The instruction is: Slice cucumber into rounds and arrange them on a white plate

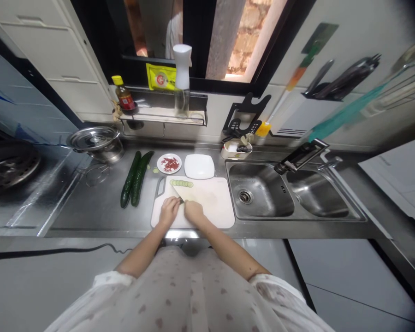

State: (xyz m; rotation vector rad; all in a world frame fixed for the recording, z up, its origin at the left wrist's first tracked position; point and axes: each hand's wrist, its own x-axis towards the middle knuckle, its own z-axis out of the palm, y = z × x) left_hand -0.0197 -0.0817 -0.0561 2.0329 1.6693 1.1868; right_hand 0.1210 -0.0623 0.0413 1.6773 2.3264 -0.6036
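Observation:
A white cutting board [216, 210] lies on the steel counter in front of me. My right hand [194, 213] is closed around the handle of a knife [177, 193], whose blade points up and left across the board. Beside it, my left hand [169, 211] has its fingers bent and pressed together near the blade; whatever they may hold is hidden. Above both hands, a row of overlapping cucumber slices [181, 183] rests near the board's far edge. Two whole cucumbers [140, 177] lie left of the board. Behind it are a plate of chopped red pieces [169, 163] and a white dish [199, 166].
A lidded steel pot [97, 139] stands at the back left, with a wire ring near it. To the right is a double sink [263, 191] with a black faucet. A rack [159, 114] at the window holds bottles and a yellow packet.

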